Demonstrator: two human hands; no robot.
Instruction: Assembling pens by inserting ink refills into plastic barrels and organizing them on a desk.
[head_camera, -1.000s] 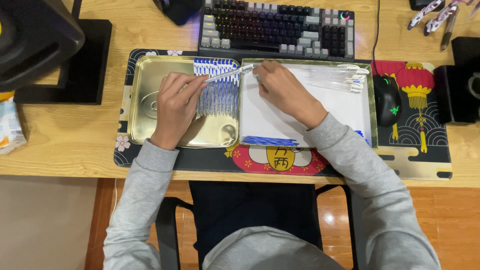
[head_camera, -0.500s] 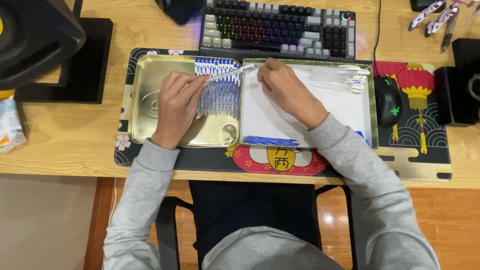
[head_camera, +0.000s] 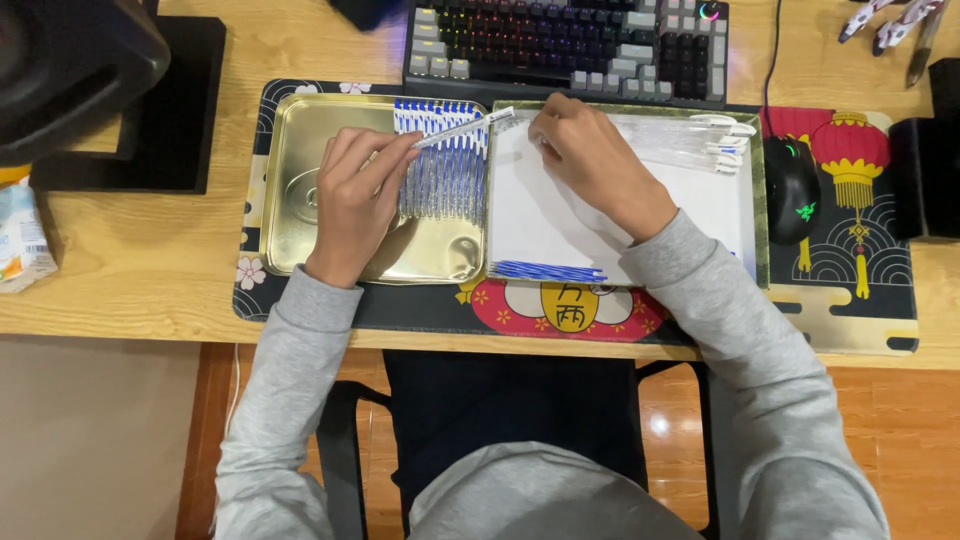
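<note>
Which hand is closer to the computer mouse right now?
Right. The right hand rests on the white tray, a short way left of the black mouse. The left hand is farther left, over the gold tray.

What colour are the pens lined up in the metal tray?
Blue and white pens in the gold tray; head view.

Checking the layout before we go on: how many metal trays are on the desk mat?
2. The left tray lies under the left hand; the right tray, lined with white paper, lies under the right hand. They sit side by side.
</note>
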